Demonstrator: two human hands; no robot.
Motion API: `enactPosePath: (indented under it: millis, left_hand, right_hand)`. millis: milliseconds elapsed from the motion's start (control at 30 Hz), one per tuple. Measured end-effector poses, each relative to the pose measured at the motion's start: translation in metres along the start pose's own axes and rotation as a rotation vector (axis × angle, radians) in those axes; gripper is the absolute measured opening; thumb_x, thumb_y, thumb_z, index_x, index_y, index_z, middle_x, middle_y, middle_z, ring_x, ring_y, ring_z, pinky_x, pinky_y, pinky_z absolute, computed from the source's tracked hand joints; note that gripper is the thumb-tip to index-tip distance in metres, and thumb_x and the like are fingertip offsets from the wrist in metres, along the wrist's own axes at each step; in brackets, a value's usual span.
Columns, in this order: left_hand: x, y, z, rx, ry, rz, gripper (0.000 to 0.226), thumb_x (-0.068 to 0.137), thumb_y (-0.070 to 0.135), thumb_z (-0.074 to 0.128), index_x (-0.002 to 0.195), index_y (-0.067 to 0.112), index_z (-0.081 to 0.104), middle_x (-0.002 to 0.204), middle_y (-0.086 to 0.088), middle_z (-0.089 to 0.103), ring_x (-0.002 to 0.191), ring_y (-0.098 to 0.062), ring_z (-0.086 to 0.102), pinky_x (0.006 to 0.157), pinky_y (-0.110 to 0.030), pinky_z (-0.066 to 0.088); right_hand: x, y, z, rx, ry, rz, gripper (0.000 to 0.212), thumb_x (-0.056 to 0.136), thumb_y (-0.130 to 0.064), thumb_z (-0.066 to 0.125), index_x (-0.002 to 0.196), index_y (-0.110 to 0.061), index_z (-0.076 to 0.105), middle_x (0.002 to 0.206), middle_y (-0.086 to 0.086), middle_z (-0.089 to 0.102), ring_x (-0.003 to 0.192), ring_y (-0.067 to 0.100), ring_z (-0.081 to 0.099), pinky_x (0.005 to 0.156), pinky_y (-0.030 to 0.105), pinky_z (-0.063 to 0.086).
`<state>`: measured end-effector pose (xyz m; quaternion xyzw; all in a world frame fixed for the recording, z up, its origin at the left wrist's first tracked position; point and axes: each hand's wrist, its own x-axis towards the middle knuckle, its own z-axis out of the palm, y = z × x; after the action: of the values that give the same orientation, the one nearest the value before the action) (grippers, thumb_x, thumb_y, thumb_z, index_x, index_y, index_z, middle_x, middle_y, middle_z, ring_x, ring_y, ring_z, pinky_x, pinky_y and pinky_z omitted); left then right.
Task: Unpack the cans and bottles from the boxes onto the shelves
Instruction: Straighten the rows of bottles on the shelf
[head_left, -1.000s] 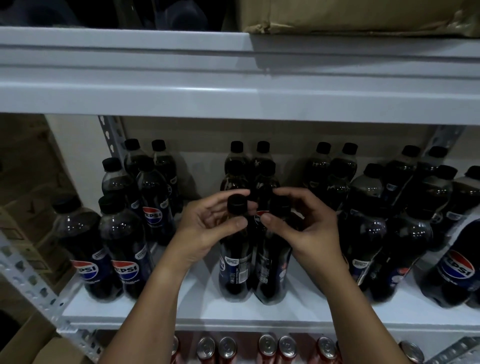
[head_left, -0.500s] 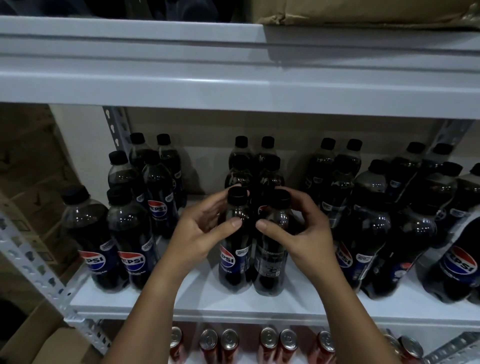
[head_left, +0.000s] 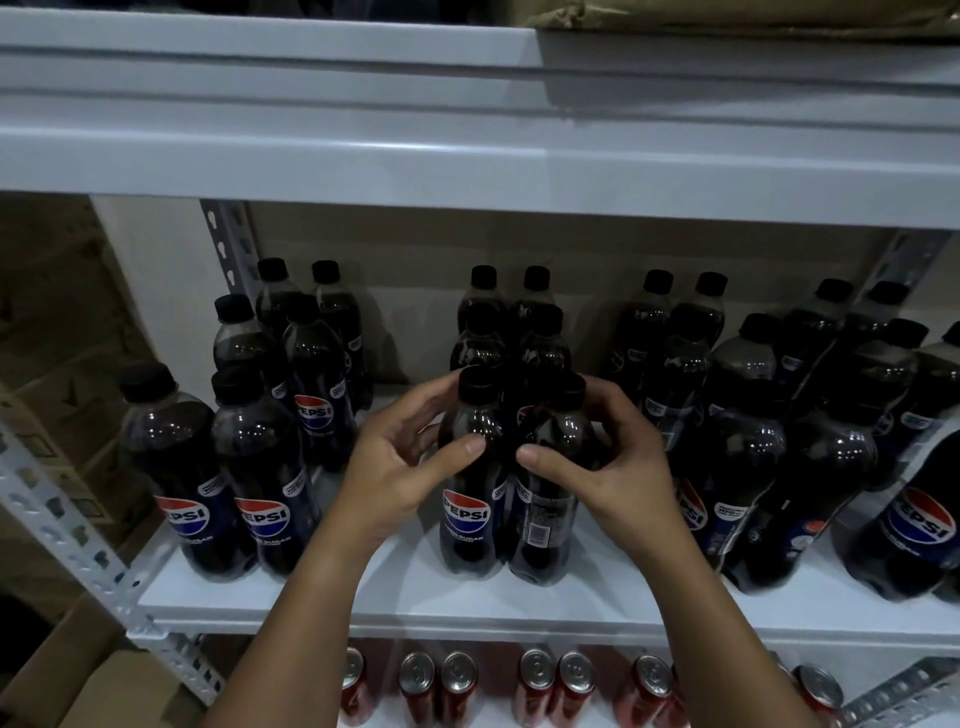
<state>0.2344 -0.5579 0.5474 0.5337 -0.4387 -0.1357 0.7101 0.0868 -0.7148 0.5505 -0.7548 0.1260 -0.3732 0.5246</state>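
left hand (head_left: 400, 457) grip: left bottle (head_left: 470, 483) | right hand (head_left: 613, 462): right bottle (head_left: 545, 499) | bottle rows flank

Dim room, white metal shelving (head_left: 467, 171)

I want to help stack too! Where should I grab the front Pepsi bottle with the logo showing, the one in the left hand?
Probably the shoulder just under the black cap of the logo bottle, where the left hand grips it now. Come from the open left front: its twin bottle, held by the right hand, touches its right side and more bottles stand behind.
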Motion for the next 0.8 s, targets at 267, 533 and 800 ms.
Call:
enactPosePath:
  millis: [267, 533, 800]
  left_hand:
    - [0.0023, -0.005, -0.0036, 0.036, 0.046, 0.03, 0.066, 0.073, 0.011, 0.091, 0.132, 0.012, 0.063, 0.125, -0.006, 0.072, 0.122, -0.024, 0.066, 0.102, -0.032, 0.053]
    - [0.0024, -0.0045, -0.0009, 0.054, 0.063, 0.027, 0.067, 0.068, 0.02, 0.091, 0.129, 0.019, 0.064, 0.123, -0.002, 0.073, 0.121, -0.021, 0.067, 0.098, -0.027, 0.053]
    - [0.0033, -0.0073, 0.0, 0.013, 0.086, 0.013, 0.067, 0.064, 0.022, 0.091, 0.126, 0.018, 0.066, 0.123, -0.003, 0.074, 0.121, -0.02, 0.067, 0.098, -0.025, 0.052]
  right_hand:
    - [0.0029, 0.0028, -0.0059, 0.189, -0.062, 0.011, 0.061, 0.076, -0.016, 0.084, 0.132, -0.014, 0.059, 0.124, 0.007, 0.07, 0.121, 0.027, 0.064, 0.104, 0.06, 0.048]
    - [0.0046, 0.0054, -0.002, -0.019, -0.015, 0.021, 0.075, 0.058, -0.04, 0.098, 0.124, -0.033, 0.063, 0.123, -0.005, 0.068, 0.117, 0.015, 0.065, 0.098, 0.049, 0.054]
    - [0.0044, 0.0072, -0.0103, 0.181, -0.155, 0.071, 0.064, 0.08, -0.002, 0.079, 0.138, -0.01, 0.055, 0.131, 0.007, 0.067, 0.124, 0.025, 0.062, 0.105, 0.056, 0.048]
